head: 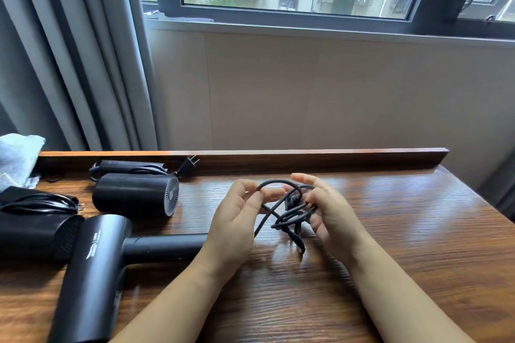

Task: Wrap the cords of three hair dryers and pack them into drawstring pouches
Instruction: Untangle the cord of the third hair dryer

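Both hands are raised a little above the wooden bench and work on one black cord. The left hand pinches a loop of the cord between thumb and fingers, and the right hand has its fingers curled around several gathered loops, with the index finger more straight above them. The cord belongs to the nearest hair dryer, which lies on the bench at the left with its handle pointing toward the left hand; on its body there is a pale logo, but I cannot read it. Behind it stand a second hair dryer with a round grille and its plug near the back rail, and a third hair dryer at the far left edge.
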A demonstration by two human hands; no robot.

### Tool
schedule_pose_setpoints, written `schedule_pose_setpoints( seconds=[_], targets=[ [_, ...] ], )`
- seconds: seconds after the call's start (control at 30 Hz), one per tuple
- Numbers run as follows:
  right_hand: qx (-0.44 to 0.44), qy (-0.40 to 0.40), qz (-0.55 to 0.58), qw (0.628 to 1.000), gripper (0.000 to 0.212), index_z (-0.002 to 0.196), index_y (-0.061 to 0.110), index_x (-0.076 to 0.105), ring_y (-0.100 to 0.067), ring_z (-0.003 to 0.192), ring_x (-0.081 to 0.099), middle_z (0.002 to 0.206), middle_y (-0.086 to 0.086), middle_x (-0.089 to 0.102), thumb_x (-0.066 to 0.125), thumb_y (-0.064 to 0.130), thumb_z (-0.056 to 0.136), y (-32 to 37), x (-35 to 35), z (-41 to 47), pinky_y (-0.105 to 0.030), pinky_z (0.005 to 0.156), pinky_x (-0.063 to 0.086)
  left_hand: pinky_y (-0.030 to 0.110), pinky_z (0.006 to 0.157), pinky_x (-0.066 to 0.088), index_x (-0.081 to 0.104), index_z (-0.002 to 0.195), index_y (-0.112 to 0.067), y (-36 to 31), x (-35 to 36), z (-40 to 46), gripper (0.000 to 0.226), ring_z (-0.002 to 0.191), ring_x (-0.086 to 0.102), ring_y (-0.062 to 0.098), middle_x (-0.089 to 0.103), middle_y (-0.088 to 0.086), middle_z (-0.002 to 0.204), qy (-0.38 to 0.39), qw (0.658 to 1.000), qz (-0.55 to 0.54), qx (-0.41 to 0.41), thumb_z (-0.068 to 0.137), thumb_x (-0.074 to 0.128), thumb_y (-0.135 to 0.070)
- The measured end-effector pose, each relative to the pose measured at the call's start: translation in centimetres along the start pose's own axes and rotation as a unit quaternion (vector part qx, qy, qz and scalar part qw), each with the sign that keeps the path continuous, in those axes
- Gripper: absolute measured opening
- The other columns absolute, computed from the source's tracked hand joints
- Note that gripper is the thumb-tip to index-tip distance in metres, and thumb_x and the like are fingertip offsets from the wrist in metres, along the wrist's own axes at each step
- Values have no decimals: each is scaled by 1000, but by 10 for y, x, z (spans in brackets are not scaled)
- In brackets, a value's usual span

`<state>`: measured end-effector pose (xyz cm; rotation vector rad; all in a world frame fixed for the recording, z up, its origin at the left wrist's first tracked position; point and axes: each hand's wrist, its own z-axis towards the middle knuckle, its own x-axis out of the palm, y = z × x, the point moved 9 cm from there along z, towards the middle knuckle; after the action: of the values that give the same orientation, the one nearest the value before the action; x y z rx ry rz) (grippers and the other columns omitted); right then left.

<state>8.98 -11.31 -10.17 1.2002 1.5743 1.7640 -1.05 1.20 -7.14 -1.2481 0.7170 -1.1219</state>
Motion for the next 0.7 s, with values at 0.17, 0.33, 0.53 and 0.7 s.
schedule_pose_setpoints(
  seconds=[0.17, 0.33, 0.53, 0.7],
  targets=[
    [-41, -16, -35, 998, 44, 114, 16, 59, -23, 86, 62, 87, -10, 67, 57, 11, 71, 2, 1, -3, -44, 88, 47, 42, 86, 56, 57, 94, -7, 12, -17, 1, 10, 91, 70, 23, 74, 15, 93, -80, 994, 9, -74, 99, 48, -7],
    [-95, 48, -121, 987, 40, 115, 30, 59, -14, 91, 57, 104, -3, 61, 63, 13, 79, 11, 14, -14, -30, 83, 51, 17, 92, 47, 51, 123, -37, -10, -8, -2, 53, 113, 58, 2, 55, -5, 130, -24, 967, 242, 78, 80, 81, -25],
    [-126, 62, -189, 972, 35, 112, 28, 55, -16, 78, 51, 92, 3, 62, 61, 11, 82, 16, 22, -22, -33, 74, 48, 41, 93, 43, 58, 136, -30, -35, 10, -11, 44, 105, 54, 15, 64, -8, 116, -9, 805, 505, 311, 93, 58, -37],
    [-73, 26, -218, 973, 36, 108, 39, 62, -28, 100, 66, 106, -7, 69, 65, 35, 73, 4, 15, -12, -49, 97, 52, 26, 74, 52, 74, 113, -19, -31, -9, -5, 25, 82, 69, 8, 75, -10, 91, -43, 885, 389, 252, 94, 61, -28]
  ],
)
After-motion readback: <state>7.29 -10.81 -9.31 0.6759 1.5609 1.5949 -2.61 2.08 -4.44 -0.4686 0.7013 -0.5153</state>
